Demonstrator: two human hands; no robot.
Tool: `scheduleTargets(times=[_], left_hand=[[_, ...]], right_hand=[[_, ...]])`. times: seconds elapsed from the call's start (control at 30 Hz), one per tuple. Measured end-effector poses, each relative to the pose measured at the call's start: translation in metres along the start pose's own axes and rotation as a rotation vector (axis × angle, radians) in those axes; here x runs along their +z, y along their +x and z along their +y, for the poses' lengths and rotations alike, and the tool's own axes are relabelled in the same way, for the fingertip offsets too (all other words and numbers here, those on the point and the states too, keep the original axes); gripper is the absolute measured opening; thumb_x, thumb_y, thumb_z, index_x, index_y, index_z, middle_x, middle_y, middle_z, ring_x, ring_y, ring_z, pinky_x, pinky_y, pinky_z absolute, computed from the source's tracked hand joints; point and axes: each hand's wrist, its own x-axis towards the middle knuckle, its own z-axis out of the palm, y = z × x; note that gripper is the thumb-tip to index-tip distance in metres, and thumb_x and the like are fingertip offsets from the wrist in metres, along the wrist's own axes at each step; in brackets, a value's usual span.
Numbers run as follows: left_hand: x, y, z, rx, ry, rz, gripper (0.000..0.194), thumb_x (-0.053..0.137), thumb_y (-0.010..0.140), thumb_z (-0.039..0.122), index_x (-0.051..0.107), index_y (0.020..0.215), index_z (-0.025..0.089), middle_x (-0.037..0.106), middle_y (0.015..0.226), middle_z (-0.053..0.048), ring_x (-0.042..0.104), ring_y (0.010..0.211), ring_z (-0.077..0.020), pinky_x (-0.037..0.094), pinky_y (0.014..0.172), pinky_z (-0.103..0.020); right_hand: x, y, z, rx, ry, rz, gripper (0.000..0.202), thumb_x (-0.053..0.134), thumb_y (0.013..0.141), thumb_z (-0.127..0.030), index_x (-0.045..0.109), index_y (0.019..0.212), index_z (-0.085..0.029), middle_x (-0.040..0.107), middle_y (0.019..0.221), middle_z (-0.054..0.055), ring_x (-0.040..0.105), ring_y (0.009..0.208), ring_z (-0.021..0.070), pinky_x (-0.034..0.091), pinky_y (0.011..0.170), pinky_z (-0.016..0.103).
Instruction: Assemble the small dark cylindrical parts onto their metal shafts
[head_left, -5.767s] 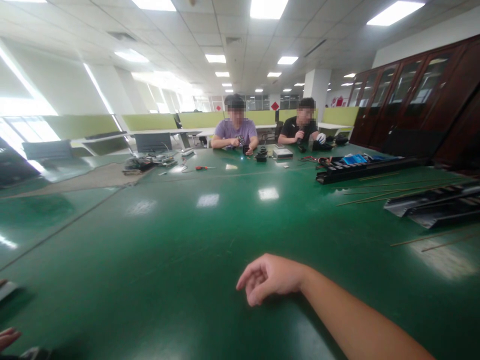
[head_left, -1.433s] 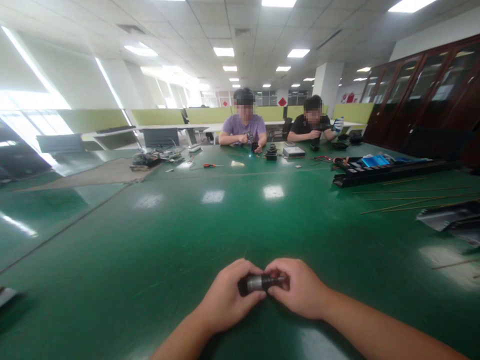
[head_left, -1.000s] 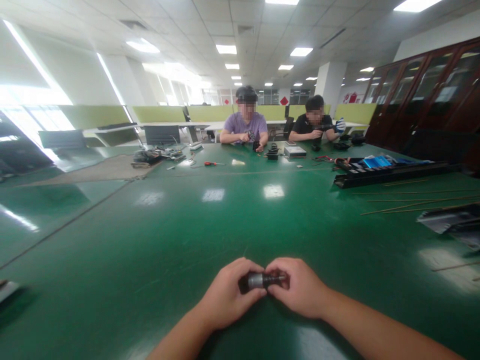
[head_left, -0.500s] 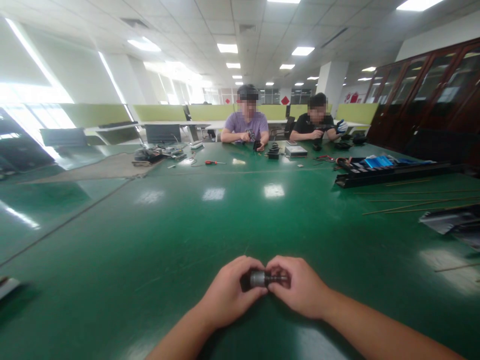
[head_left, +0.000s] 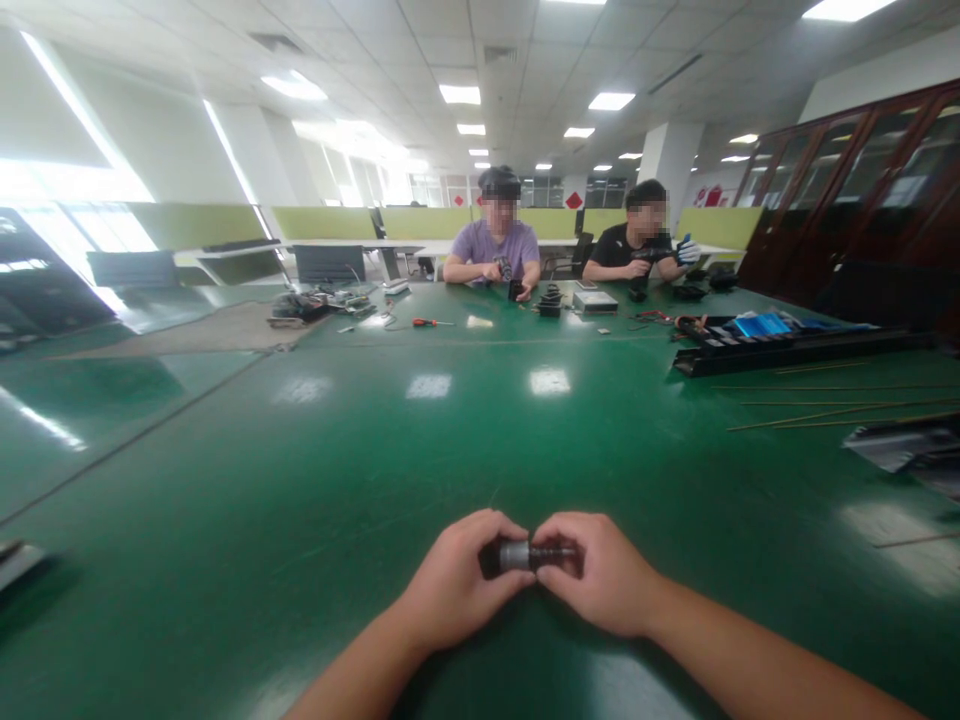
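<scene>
A small cylinder with a silver-grey body, dark ends and a thin shaft (head_left: 516,556) lies sideways between my hands, low over the near part of the green table (head_left: 360,450). My left hand (head_left: 457,580) is closed around its dark left end, thumb below and fingers above. My right hand (head_left: 600,575) closes around the shaft end, with thumb and fingertips pinching where the shaft meets the body. The fingertips of both hands nearly meet. My palms and curled fingers hide parts of the piece, and its exact kind cannot be made out.
Two people sit across the table, one in a purple shirt (head_left: 495,245), one in a black shirt (head_left: 626,250). A red-handled screwdriver (head_left: 425,323) and a pile of electronic parts (head_left: 300,305) lie toward the back. A long black channel (head_left: 787,352) and thin rods (head_left: 825,410) are at right.
My hands keep almost the same grip and position on the cylinder. Across the table, the person in black has raised the head a little and turned a gloved hand.
</scene>
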Motion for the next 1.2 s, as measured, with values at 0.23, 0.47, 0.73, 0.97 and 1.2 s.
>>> scheduleTargets(times=[0.23,0.47,0.73,0.97,1.2], left_hand=[[0.0017,0.0002,0.0019,-0.01,0.01,0.018,0.019,0.075,0.077,0.026,0.068,0.094,0.02,0.069,0.089,-0.003,0.063,0.083,-0.0191,0.046,0.076,-0.029],[0.0024,0.0004,-0.0011,0.007,0.034,0.019,0.019,0.074,0.079,0.028,0.069,0.096,0.021,0.068,0.088,-0.003,0.063,0.083,-0.0194,0.047,0.076,-0.029],[0.0023,0.0006,-0.0005,-0.017,0.035,0.019,0.021,0.076,0.078,0.028,0.069,0.096,0.022,0.07,0.09,-0.002,0.064,0.085,-0.0196,0.046,0.079,-0.03],[0.002,0.0001,0.0001,0.0,0.021,0.037,0.02,0.075,0.078,0.028,0.07,0.096,0.022,0.07,0.089,-0.002,0.064,0.083,-0.0191,0.046,0.078,-0.03],[0.0023,0.0001,-0.0009,-0.002,0.022,0.05,0.021,0.076,0.077,0.026,0.069,0.097,0.023,0.07,0.089,0.0,0.064,0.083,-0.0183,0.046,0.079,-0.03]], right_hand=[[0.0,0.0022,0.0006,-0.013,-0.022,0.02,0.008,0.068,0.077,-0.017,0.072,0.084,-0.02,0.07,0.076,0.0,0.061,0.068,0.0149,0.042,0.063,0.024],[-0.0009,0.0025,0.0017,-0.016,-0.057,0.009,0.007,0.069,0.079,-0.019,0.074,0.084,-0.02,0.07,0.076,0.001,0.061,0.068,0.0154,0.042,0.064,0.026],[-0.003,0.0027,0.0004,-0.034,-0.071,0.013,0.006,0.07,0.079,-0.018,0.074,0.082,-0.02,0.07,0.077,0.001,0.061,0.069,0.0154,0.042,0.064,0.025],[-0.0029,0.0027,0.0026,-0.038,-0.046,0.015,0.005,0.07,0.078,-0.019,0.074,0.082,-0.02,0.071,0.076,0.001,0.061,0.068,0.0155,0.042,0.063,0.025],[-0.0019,0.0022,0.0017,-0.02,-0.03,0.026,0.003,0.071,0.077,-0.019,0.073,0.079,-0.019,0.069,0.073,0.0,0.059,0.065,0.0142,0.04,0.061,0.024]])
